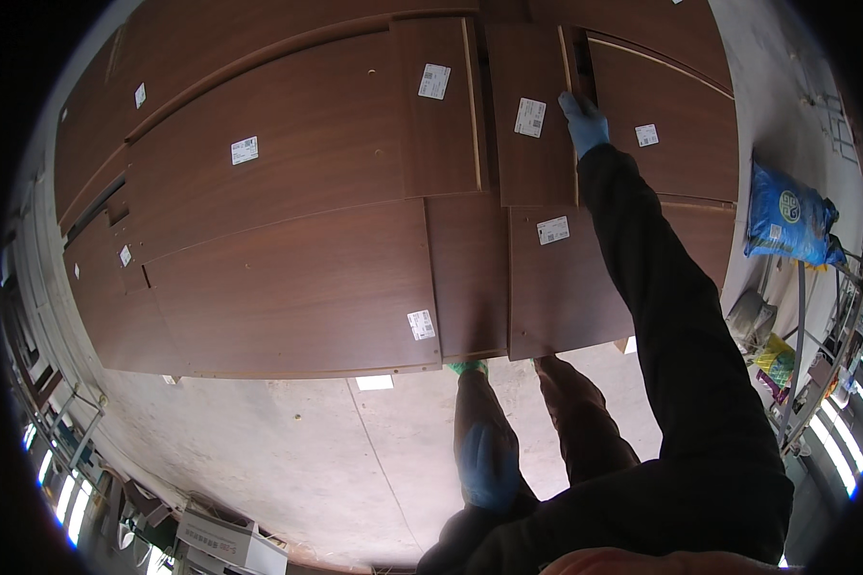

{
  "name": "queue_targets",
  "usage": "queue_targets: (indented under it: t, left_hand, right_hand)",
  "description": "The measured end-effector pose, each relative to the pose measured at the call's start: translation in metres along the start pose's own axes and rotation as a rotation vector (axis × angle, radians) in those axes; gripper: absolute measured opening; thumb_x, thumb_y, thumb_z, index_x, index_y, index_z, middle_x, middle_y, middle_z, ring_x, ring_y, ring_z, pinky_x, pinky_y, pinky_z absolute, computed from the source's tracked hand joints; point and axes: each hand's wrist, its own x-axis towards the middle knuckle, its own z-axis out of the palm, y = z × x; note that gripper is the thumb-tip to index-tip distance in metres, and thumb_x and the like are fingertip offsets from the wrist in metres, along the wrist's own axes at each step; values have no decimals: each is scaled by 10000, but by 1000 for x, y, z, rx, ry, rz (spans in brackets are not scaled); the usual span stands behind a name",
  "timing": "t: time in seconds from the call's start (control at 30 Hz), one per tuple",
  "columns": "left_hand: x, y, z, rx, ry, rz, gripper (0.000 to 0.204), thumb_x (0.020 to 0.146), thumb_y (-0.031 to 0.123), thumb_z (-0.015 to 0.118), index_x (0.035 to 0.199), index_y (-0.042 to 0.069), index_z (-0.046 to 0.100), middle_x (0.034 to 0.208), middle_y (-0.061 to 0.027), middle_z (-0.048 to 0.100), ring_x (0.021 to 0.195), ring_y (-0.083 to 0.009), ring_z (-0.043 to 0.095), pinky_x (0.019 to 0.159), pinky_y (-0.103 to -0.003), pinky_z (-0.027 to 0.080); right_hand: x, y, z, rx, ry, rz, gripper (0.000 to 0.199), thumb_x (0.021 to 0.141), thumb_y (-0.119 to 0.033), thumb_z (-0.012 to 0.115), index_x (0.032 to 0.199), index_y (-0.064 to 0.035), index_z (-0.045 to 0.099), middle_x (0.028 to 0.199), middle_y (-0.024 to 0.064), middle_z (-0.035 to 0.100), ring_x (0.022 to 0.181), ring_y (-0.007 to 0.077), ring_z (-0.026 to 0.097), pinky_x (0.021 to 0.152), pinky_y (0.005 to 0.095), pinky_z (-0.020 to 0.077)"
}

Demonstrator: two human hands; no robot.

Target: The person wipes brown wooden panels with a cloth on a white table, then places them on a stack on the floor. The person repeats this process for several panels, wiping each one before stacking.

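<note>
My right hand (586,125), in a blue glove, reaches far forward and closes on the right edge of a narrow brown panel (535,172). That panel bears a white label (530,117) and lies on other brown boards. Beside it, to the left, is another narrow panel (436,134) with a pale edge strip. My left hand (489,468), also in a blue glove, hangs low against my left leg, well apart from the boards. Its fingers look loosely stretched with nothing in them, though they are somewhat blurred.
Large brown boards (288,278) with white labels lie stacked in uneven layers ahead of me. At the right, a blue bag (786,216) sits by a metal rack (802,335). A cardboard box (222,537) stands at the lower left on the pale concrete floor (288,431).
</note>
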Motion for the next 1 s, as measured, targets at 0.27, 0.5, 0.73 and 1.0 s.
queue_targets:
  t: [0.27,0.5,0.73,1.0]
  left_hand:
    - [19,17,-30,-185,18,242,343,837,-2,675,1170,-76,650,1122,-283,697,978,-474,684,880,-501,572]
    - [37,39,-51,-226,1,238,314,836,-11,656,1145,-68,661,1102,-261,710,955,-456,689,855,-491,570]
    - [35,32,-48,-208,-14,235,327,826,5,655,1145,-67,676,1101,-258,718,958,-452,694,864,-495,567]
    - [1,-8,-12,-13,-157,132,302,824,4,664,1119,-60,681,1102,-258,723,950,-448,700,854,-496,570]
  right_hand:
    - [20,6,16,12,-31,-5,598,973,-421,777,1391,-11,656,1225,82,714,1103,190,631,973,339,496]
    - [24,10,27,-257,158,-104,663,971,-391,786,1467,2,589,1366,135,690,1248,222,639,1052,345,505]
    - [42,24,30,-233,168,-100,628,996,-335,760,1503,-20,567,1366,155,694,1205,224,673,1040,335,523]
    - [1,-9,18,-905,81,-256,465,1037,-357,615,1456,-156,618,1392,150,679,1256,371,650,1097,458,509]
